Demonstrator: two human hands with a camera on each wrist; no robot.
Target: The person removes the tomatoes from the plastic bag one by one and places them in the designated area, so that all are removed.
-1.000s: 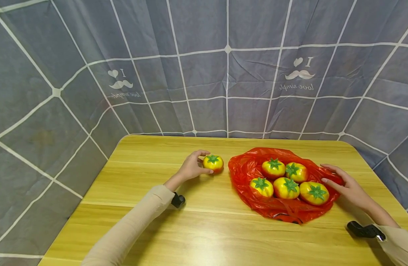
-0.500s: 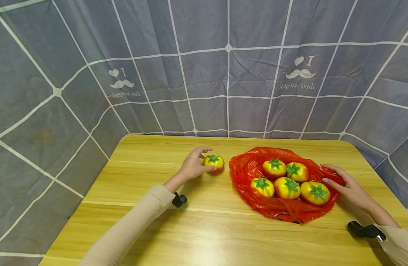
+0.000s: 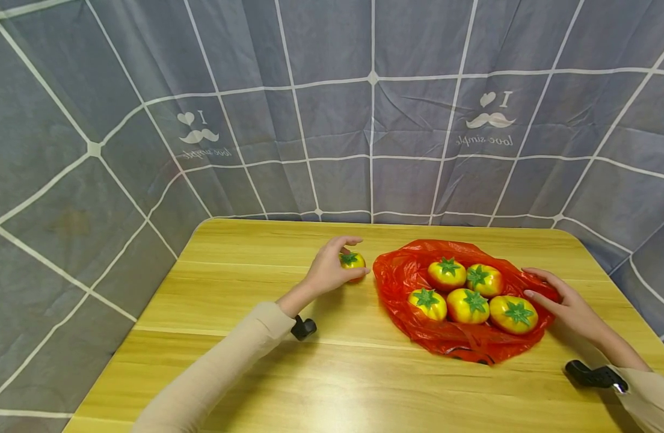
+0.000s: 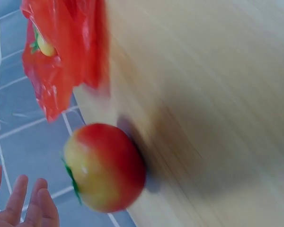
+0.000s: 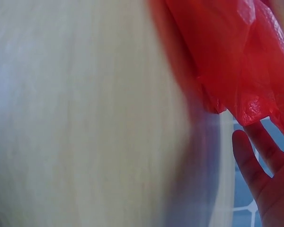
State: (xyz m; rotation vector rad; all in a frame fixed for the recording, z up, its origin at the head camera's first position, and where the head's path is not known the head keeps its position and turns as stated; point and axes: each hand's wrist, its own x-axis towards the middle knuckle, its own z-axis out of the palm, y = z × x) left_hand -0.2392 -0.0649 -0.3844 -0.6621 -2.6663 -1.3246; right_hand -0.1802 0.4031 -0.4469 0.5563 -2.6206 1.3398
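Observation:
A yellow-and-red tomato (image 3: 354, 263) with a green star-shaped top sits on the wooden table, left of a red plastic bag (image 3: 388, 282). My left hand (image 3: 330, 267) hovers around and above it, thumb and fingers spread; in the left wrist view the fingers (image 4: 19, 203) are apart from the tomato (image 4: 106, 168). Several more tomatoes (image 3: 468, 305) lie in the opened-out bag. At the bag's right edge is my right hand (image 3: 570, 307), fingers extended and touching the plastic. The right wrist view has its fingertips against the bag (image 5: 255, 104), not gripping it.
The wooden table (image 3: 332, 379) reaches back to a grey curtain (image 3: 332, 120) with white grid lines, which also hangs on the left and right. Each wrist wears a black camera band (image 3: 304, 328).
My left hand has moved right and slightly up, passing over the tomato and now partly covering it. The right hand, the bag and the tomatoes inside have stayed put.

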